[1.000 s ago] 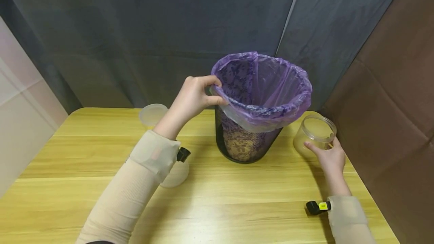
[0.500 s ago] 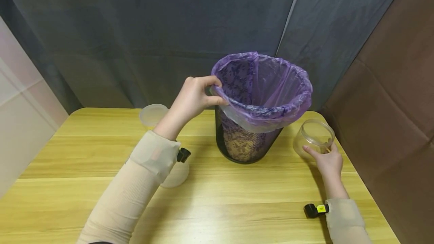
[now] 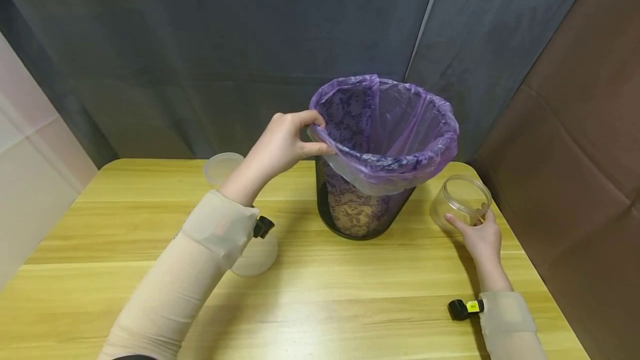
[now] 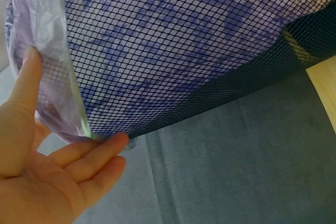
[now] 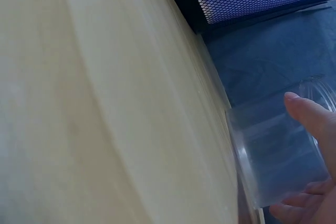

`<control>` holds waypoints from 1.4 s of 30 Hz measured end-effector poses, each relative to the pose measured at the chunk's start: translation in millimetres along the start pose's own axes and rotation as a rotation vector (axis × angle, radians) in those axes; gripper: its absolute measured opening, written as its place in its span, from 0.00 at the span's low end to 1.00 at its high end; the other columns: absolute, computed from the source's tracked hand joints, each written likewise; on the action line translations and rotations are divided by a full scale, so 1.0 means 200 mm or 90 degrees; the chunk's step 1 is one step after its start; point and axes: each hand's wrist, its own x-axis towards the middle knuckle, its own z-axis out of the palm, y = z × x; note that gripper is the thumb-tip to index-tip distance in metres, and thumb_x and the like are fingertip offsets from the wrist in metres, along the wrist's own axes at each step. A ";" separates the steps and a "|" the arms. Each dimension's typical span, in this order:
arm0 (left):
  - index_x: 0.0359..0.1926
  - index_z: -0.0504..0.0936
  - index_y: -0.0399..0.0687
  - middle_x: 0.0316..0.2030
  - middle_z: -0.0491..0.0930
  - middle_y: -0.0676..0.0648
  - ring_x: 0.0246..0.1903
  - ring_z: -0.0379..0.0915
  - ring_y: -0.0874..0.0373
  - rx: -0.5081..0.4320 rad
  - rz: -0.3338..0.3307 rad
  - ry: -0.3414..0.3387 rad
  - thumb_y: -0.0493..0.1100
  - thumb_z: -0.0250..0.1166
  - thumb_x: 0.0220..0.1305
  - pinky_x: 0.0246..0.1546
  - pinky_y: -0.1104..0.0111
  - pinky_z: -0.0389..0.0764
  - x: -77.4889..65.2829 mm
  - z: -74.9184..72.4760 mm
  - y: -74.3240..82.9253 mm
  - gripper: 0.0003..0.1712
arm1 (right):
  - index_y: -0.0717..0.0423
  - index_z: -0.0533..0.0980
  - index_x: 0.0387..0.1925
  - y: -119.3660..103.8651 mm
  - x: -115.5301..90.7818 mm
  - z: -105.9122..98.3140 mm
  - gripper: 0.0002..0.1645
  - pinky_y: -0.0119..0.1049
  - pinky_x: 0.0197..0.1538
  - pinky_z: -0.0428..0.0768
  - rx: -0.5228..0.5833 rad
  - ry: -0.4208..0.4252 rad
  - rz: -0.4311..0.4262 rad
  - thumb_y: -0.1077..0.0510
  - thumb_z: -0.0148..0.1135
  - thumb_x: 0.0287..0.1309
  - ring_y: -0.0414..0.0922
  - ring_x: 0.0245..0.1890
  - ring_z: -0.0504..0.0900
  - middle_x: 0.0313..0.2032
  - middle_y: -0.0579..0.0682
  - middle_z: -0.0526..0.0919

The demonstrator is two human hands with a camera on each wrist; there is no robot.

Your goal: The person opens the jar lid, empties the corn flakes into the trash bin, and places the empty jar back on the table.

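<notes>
A black mesh wastebasket (image 3: 355, 215) stands toward the back of the table, lined with a purple plastic bag (image 3: 400, 168) folded over its rim. My left hand (image 3: 280, 140) holds the left side of that rim, thumb outside on the bag's pale folded edge. In the left wrist view, several fingers (image 4: 97, 163) lie under the mesh and bag edge. To the right of the basket, my right hand (image 3: 484, 240) grips a clear, lidless round jar (image 3: 445, 204) by its near side. The right wrist view shows the jar's base (image 5: 244, 158) at the table's edge, thumb along its wall.
Two translucent round pieces, one farther back (image 3: 222, 168) and one nearer (image 3: 255, 257), are partly behind my left forearm. A grey curtain (image 3: 225, 60) hangs behind the wooden table (image 3: 340, 304); a brown cloth (image 3: 575, 182) hangs at the right.
The right hand and jar have shifted slightly left and toward me. My left forearm has moved a little left, while the left hand keeps its hold on the rim.
</notes>
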 end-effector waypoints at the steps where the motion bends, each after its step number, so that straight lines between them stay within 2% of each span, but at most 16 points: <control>1: 0.40 0.80 0.48 0.20 0.65 0.49 0.19 0.55 0.56 0.003 -0.003 -0.008 0.49 0.74 0.52 0.22 0.64 0.61 0.00 0.00 0.00 0.17 | 0.60 0.48 0.73 0.00 0.00 0.00 0.64 0.56 0.61 0.65 -0.007 -0.004 -0.003 0.36 0.71 0.46 0.65 0.64 0.61 0.66 0.70 0.59; 5: 0.46 0.80 0.49 0.19 0.64 0.49 0.19 0.54 0.56 0.012 -0.016 -0.027 0.51 0.72 0.54 0.23 0.63 0.61 -0.01 -0.01 0.01 0.20 | 0.63 0.46 0.73 0.00 0.01 0.00 0.66 0.58 0.63 0.60 -0.047 -0.020 -0.012 0.35 0.70 0.47 0.67 0.65 0.58 0.66 0.71 0.57; 7: 0.54 0.78 0.51 0.21 0.69 0.48 0.19 0.55 0.55 0.014 -0.024 -0.032 0.53 0.71 0.55 0.27 0.62 0.64 -0.02 -0.01 0.01 0.26 | 0.65 0.43 0.73 -0.01 0.02 -0.01 0.67 0.59 0.63 0.58 -0.063 -0.026 -0.015 0.34 0.69 0.47 0.68 0.65 0.56 0.67 0.72 0.55; 8: 0.58 0.76 0.53 0.25 0.74 0.47 0.21 0.60 0.54 0.018 -0.028 -0.032 0.54 0.71 0.55 0.30 0.62 0.68 -0.02 -0.01 0.01 0.30 | 0.65 0.43 0.73 -0.01 0.02 -0.01 0.68 0.59 0.64 0.58 -0.066 -0.029 -0.015 0.34 0.70 0.47 0.68 0.65 0.56 0.67 0.73 0.55; 10: 0.67 0.68 0.57 0.38 0.81 0.42 0.29 0.71 0.52 0.024 -0.036 -0.033 0.56 0.70 0.55 0.40 0.59 0.73 -0.03 -0.01 0.00 0.39 | 0.66 0.41 0.72 0.00 0.02 -0.01 0.69 0.59 0.64 0.57 -0.066 -0.036 -0.014 0.35 0.70 0.47 0.68 0.65 0.55 0.67 0.73 0.54; 11: 0.70 0.63 0.59 0.46 0.80 0.40 0.36 0.75 0.50 0.024 -0.039 -0.033 0.57 0.70 0.55 0.47 0.57 0.73 -0.04 -0.01 0.00 0.43 | 0.66 0.40 0.72 0.00 0.02 -0.01 0.69 0.59 0.64 0.56 -0.066 -0.040 -0.014 0.36 0.71 0.47 0.68 0.66 0.54 0.67 0.74 0.53; 12: 0.72 0.58 0.60 0.53 0.77 0.38 0.44 0.76 0.48 0.026 -0.041 -0.032 0.58 0.70 0.55 0.52 0.55 0.71 -0.04 -0.01 0.00 0.47 | 0.66 0.39 0.73 0.00 0.02 -0.01 0.69 0.59 0.64 0.56 -0.064 -0.044 -0.014 0.37 0.71 0.47 0.68 0.66 0.54 0.67 0.74 0.53; 14: 0.74 0.52 0.61 0.61 0.70 0.38 0.57 0.70 0.47 0.028 -0.043 -0.026 0.58 0.70 0.53 0.57 0.52 0.68 -0.05 -0.01 0.00 0.52 | 0.65 0.38 0.73 0.01 0.02 -0.02 0.70 0.59 0.65 0.55 -0.063 -0.052 -0.016 0.39 0.72 0.47 0.68 0.66 0.53 0.67 0.74 0.52; 20: 0.75 0.45 0.64 0.61 0.68 0.33 0.62 0.64 0.45 0.029 -0.082 -0.042 0.62 0.70 0.52 0.57 0.49 0.68 -0.09 -0.01 -0.01 0.57 | 0.64 0.36 0.73 0.02 0.02 -0.04 0.70 0.61 0.64 0.55 -0.081 -0.065 -0.035 0.38 0.71 0.48 0.69 0.66 0.53 0.68 0.74 0.51; 24: 0.75 0.44 0.68 0.63 0.65 0.33 0.65 0.60 0.47 0.018 -0.108 -0.059 0.63 0.69 0.52 0.60 0.49 0.64 -0.11 -0.03 -0.02 0.57 | 0.64 0.33 0.73 0.00 0.02 -0.07 0.71 0.63 0.61 0.57 -0.105 -0.062 -0.045 0.38 0.70 0.49 0.71 0.64 0.55 0.67 0.75 0.51; 29: 0.75 0.45 0.63 0.65 0.64 0.35 0.64 0.61 0.45 0.040 -0.107 -0.067 0.60 0.71 0.52 0.60 0.48 0.63 -0.13 -0.05 -0.05 0.57 | 0.65 0.30 0.72 -0.03 -0.01 -0.10 0.71 0.65 0.59 0.58 -0.129 -0.063 -0.054 0.38 0.68 0.52 0.73 0.63 0.54 0.67 0.76 0.48; 34: 0.75 0.49 0.56 0.66 0.63 0.36 0.62 0.63 0.41 0.057 -0.115 -0.072 0.58 0.71 0.54 0.59 0.47 0.64 -0.16 -0.09 -0.10 0.55 | 0.69 0.36 0.72 -0.09 -0.05 -0.14 0.68 0.66 0.60 0.56 -0.149 -0.050 -0.100 0.39 0.69 0.52 0.73 0.63 0.52 0.67 0.77 0.49; 37: 0.74 0.51 0.55 0.65 0.64 0.35 0.62 0.62 0.39 0.064 -0.135 -0.080 0.60 0.69 0.55 0.59 0.46 0.64 -0.18 -0.12 -0.13 0.53 | 0.69 0.41 0.72 -0.13 -0.08 -0.16 0.65 0.66 0.61 0.55 -0.157 -0.035 -0.124 0.40 0.69 0.52 0.73 0.64 0.52 0.67 0.76 0.49; 42: 0.73 0.55 0.55 0.65 0.64 0.35 0.63 0.61 0.40 0.072 -0.167 -0.084 0.65 0.66 0.55 0.60 0.45 0.62 -0.23 -0.16 -0.19 0.50 | 0.67 0.42 0.72 -0.20 -0.13 -0.18 0.63 0.66 0.61 0.54 -0.146 -0.020 -0.138 0.41 0.69 0.53 0.71 0.65 0.52 0.68 0.73 0.49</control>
